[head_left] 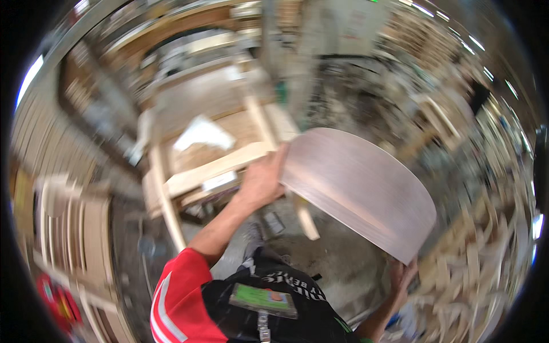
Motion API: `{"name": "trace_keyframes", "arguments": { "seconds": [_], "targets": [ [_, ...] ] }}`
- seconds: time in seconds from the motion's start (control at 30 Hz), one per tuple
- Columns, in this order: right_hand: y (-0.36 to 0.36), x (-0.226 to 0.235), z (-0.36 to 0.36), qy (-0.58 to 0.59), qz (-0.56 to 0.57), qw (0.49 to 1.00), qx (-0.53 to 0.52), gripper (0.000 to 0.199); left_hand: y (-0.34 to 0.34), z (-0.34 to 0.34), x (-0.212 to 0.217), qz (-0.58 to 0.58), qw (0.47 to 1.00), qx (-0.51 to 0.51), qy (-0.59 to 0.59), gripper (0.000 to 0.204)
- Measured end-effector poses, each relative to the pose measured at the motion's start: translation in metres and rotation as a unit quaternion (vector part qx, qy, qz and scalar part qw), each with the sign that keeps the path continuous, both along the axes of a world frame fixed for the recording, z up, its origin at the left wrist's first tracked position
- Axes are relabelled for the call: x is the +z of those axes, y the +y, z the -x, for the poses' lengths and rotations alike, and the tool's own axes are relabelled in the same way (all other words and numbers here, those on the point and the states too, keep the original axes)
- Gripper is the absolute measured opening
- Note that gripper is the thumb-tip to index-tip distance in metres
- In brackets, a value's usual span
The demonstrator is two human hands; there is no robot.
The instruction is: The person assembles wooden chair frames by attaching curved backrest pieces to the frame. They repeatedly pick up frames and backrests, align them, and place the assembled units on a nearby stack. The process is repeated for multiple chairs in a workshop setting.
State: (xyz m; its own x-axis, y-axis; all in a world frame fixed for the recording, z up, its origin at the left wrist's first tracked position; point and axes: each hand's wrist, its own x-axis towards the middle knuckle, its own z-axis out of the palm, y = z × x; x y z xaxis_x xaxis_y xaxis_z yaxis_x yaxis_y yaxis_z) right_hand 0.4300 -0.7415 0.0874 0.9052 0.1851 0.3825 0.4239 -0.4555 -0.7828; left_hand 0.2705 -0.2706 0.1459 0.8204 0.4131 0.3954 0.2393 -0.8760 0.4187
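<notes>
A curved wooden panel (pixel 357 188), brownish with one rounded edge and one straighter edge, is held up in front of me toward the right. My left hand (pixel 264 178) grips its left end, fingers partly behind the panel. At the lower right corner my right hand (pixel 404 276) holds the other end, its fingers mostly hidden. Left of the panel stands a wooden chair frame (pixel 220 167) with pale rails. A white sheet-like piece (pixel 204 134) lies inside the frame. The picture is smeared by motion.
Stacked curved wooden parts (pixel 74 228) stand at the left. Many pale wooden pieces (pixel 486 268) are piled along the right. A red object (pixel 60 303) sits at the lower left. Farther back at the right is another wooden frame (pixel 440 117). Concrete floor (pixel 337 257) shows below the panel.
</notes>
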Motion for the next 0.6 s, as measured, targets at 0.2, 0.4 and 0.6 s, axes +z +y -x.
{"name": "trace_keyframes", "arguments": {
  "seconds": [0.2, 0.4, 0.6],
  "targets": [
    [0.178, 0.035, -0.060, -0.090, 0.189, 0.968, 0.138, 0.023, 0.058, 0.112, -0.005, 0.046, 0.975, 0.214, 0.048, 0.089],
    [0.422, 0.074, -0.040, -0.151, 0.160, 0.938, 0.267, 0.029, 0.198, 0.210, -0.046, -0.043, 0.926, 0.370, -0.064, 0.072],
    [0.632, 0.079, -0.026, -0.260, 0.189, 0.894, 0.311, 0.039, 0.334, 0.258, -0.028, -0.057, 0.862, 0.499, 0.074, 0.055]
  ]
}}
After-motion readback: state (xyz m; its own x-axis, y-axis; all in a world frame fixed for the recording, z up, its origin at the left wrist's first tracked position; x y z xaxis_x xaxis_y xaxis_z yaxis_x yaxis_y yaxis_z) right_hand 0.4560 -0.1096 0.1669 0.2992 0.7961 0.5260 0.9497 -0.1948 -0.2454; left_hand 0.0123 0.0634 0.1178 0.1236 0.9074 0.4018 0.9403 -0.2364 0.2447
